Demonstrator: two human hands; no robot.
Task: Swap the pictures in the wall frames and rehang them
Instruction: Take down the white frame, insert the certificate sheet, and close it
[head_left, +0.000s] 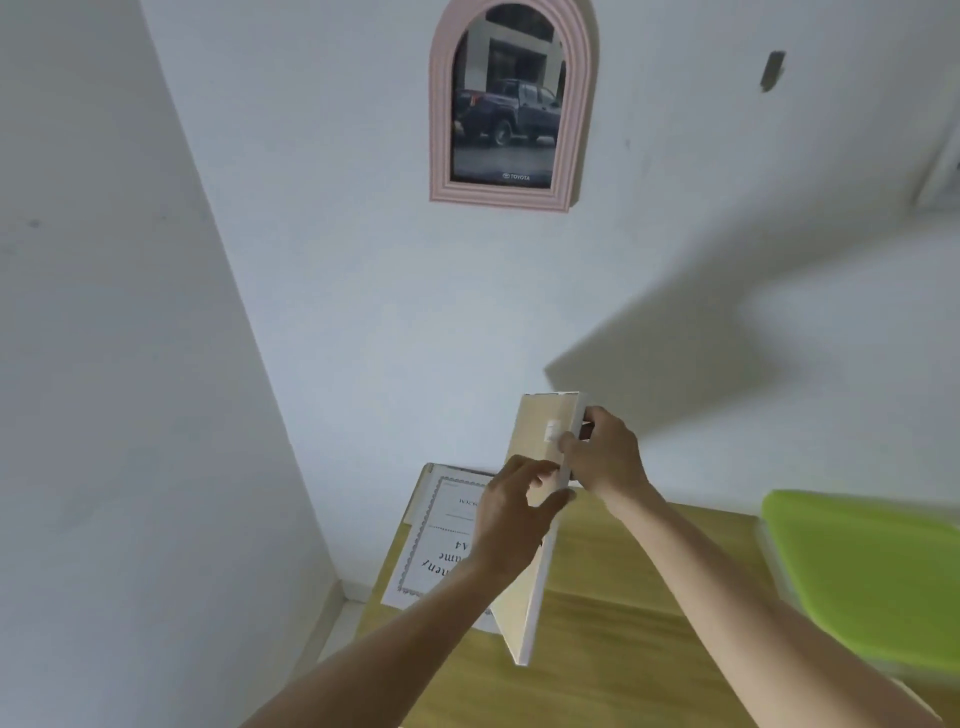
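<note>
At the centre of the frame, low down, both hands hold a white rectangular frame (540, 519) upright on its edge, its pale cardboard back turned toward the left of the frame. The left hand (511, 519) curls its fingers (535, 475) over the back panel, with the thumb stretched along the frame's white edge, so it grips the frame at mid-height. The right hand (605, 452) sits higher and just to the right, its fingers (569, 444) wrapped around the upper edge near a small white label on the backing, pinching the frame there. The two hands are close together but not touching each other.

The frame's lower corner comes down over the wooden counter (623, 649), tilted slightly; whether it rests on the wood cannot be told. Just left of the frame, partly hidden by the left hand and forearm, a certificate sheet (436, 540) with an ornate border and black print lies flat on the counter, reaching the counter's far left corner.

At the right edge of the frame a lime-green tray (862, 566) lies on the counter, blurred.

In the upper middle of the frame, a pink arched frame (441, 114) hangs on the white wall (337, 286), holding a picture of a dark pickup truck (506, 111). Further to the upper right, a small dark hook (773, 70) sticks out of the wall.
</note>
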